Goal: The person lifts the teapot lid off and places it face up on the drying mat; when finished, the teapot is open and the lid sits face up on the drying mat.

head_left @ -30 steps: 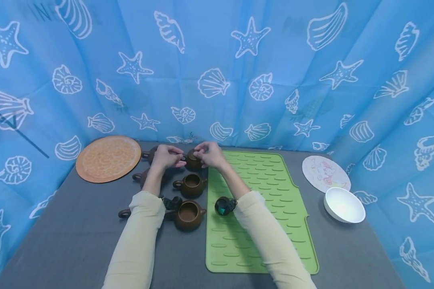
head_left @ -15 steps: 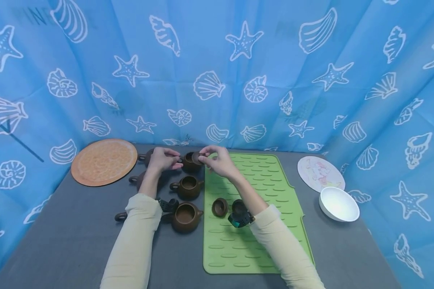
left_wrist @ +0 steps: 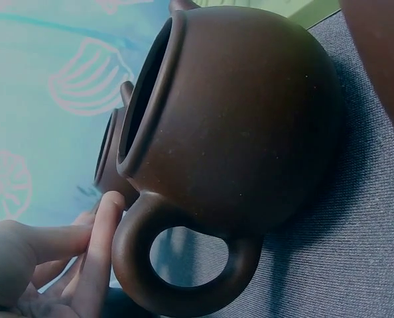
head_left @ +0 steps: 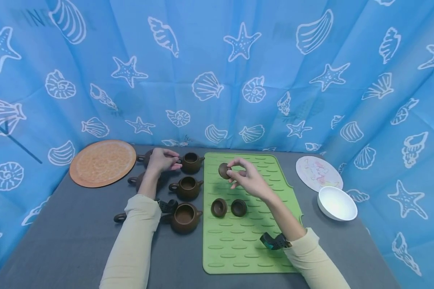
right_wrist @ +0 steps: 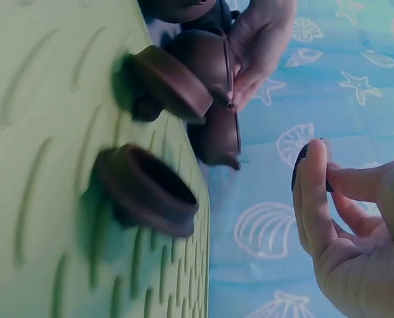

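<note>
My right hand (head_left: 251, 178) pinches a brown teapot lid (head_left: 223, 171) above the green mat, its disc tipped on edge. Two more lids lie upside down on the mat, a left lid (head_left: 218, 208) and a right lid (head_left: 238, 208). At the back, my left hand (head_left: 162, 160) pinches at the handle of a lidless brown teapot (head_left: 191, 163); its fingers hide most of that handle. Nearer me stand a middle open teapot (head_left: 188, 188) and a front open teapot (head_left: 185, 218). In the left wrist view, an open teapot (left_wrist: 230, 119) fills the foreground beside the fingers (left_wrist: 103, 245).
The ridged green mat (head_left: 235, 249) lies right of the teapots. My left arm partly covers another column of teapots, including a back-left teapot (head_left: 144, 158). An orange round board (head_left: 103, 162) is far left; a white bowl (head_left: 337, 204) and a round drawing (head_left: 318, 172) are right.
My right hand has lifted the lid off the back teapot and carried it right, over the mat. That teapot's mouth now shows open. My left hand has stayed at the handle.
</note>
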The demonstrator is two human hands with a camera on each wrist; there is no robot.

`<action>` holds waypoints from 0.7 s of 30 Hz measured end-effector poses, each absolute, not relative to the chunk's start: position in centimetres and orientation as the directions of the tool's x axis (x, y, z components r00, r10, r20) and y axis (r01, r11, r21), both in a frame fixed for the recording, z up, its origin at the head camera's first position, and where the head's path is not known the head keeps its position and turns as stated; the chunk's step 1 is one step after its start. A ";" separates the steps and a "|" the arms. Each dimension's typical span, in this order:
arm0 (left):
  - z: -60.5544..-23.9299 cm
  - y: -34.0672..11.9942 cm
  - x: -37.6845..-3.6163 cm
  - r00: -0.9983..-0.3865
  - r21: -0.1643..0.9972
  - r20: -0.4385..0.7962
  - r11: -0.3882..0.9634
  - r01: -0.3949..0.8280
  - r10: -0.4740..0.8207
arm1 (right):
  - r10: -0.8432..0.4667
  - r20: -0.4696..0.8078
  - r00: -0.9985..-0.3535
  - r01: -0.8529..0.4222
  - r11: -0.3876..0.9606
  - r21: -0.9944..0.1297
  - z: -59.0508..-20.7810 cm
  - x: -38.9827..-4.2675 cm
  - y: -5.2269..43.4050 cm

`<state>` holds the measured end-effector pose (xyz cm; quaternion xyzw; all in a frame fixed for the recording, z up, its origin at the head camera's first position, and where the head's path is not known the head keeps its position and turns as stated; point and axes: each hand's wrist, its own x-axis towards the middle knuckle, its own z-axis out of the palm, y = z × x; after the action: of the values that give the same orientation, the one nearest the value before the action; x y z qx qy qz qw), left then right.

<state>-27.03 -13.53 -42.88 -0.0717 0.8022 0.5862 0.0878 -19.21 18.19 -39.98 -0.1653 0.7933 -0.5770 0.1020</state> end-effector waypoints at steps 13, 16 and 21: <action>-42.7 -13.6 -26.6 -0.974 0.927 -0.226 0.307 -0.217 -0.006 | -0.438 -0.025 -0.899 -0.090 0.241 -0.966 -40.7 -15.8 23.5; -42.8 -13.6 -26.6 -0.974 0.927 -0.225 0.307 -0.217 -0.007 | -0.433 -0.014 -0.901 -0.126 0.295 -0.947 -41.3 -15.2 24.5; -42.8 -13.5 -26.8 -0.974 0.927 -0.225 0.305 -0.217 -0.009 | -0.448 -0.031 -0.894 -0.141 0.346 -0.928 -42.5 -14.1 26.5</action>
<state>-26.81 -13.51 -42.79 -0.0702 0.8030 0.5851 0.0891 -14.15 26.47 -42.49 -0.1823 0.8081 -0.5420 0.1413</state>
